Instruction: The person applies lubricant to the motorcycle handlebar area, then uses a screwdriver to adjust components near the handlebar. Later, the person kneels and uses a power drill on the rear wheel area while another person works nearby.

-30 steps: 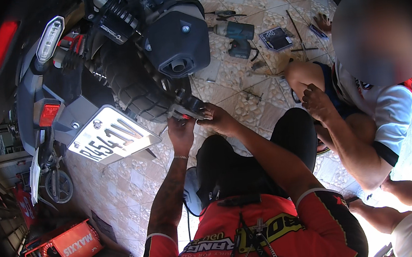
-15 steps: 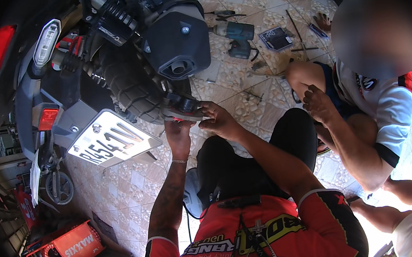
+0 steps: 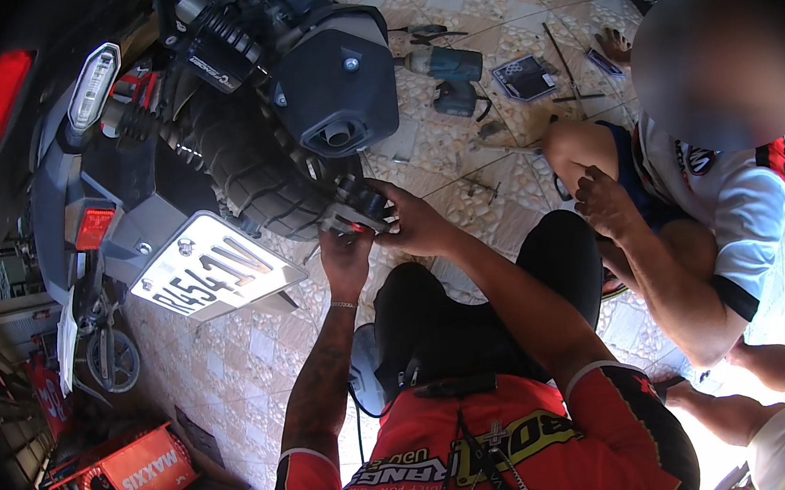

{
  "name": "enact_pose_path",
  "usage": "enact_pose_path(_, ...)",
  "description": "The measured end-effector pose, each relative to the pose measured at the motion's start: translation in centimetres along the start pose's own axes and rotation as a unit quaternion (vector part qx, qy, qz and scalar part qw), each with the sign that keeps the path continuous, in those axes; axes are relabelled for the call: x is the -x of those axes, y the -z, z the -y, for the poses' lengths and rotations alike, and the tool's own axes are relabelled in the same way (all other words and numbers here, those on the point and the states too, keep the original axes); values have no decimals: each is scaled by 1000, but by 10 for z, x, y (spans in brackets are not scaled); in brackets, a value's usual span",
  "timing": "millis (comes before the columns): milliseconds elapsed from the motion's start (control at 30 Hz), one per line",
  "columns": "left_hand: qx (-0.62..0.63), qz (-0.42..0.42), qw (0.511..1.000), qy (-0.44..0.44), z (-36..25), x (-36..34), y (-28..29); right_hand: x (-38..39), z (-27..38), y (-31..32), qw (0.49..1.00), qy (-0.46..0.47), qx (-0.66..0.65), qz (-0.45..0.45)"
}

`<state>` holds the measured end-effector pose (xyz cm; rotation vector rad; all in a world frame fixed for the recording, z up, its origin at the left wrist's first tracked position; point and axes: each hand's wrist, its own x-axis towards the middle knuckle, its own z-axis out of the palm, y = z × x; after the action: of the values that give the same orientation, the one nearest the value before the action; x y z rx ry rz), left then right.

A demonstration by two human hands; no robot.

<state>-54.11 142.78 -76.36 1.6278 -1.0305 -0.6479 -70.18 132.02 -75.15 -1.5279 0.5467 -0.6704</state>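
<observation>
A chunky dark metal part (image 3: 359, 201) with a small red spot sits between my hands, just below the motorcycle's rear tyre (image 3: 258, 168). My left hand (image 3: 346, 257) grips it from beneath, with the fingertips partly hidden behind it. From the right, my right hand (image 3: 414, 221) closes its fingers and thumb on the part's side. Whether the part touches the tyre, I cannot tell. Above it is the dark exhaust muffler (image 3: 339, 85). The white number plate (image 3: 211, 270) hangs left of my left hand.
A cordless power tool (image 3: 451, 64), its battery pack (image 3: 460, 100), a dark flat packet (image 3: 525, 77) and a T-shaped rod (image 3: 565, 60) lie on the tiled floor. Another person (image 3: 731, 175) sits at the right. An orange-red rack (image 3: 140, 472) stands at the lower left.
My hands have turned the dark metal part, which now sits at a steeper tilt. Both hands remain on it. The person at the right has barely moved.
</observation>
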Motion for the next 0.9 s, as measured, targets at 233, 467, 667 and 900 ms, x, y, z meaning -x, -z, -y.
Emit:
enact_pose_path(233, -39, -15, 999, 27, -26, 0, -14, 0, -21, 3, 987, -77, -140, 27)
enact_pose_path(467, -146, -7, 988, -47, -33, 0, -17, 3, -34, -3, 859, -128, -496, -6)
enact_pose_path(667, -70, 20, 997, 10, -20, -6, -17, 3, -35, -5, 794, -142, -591, 20)
enact_pose_path(900, -19, 93, 995, 39, -2, -6, -14, 0, -51, -13, 972, 15, -222, -68)
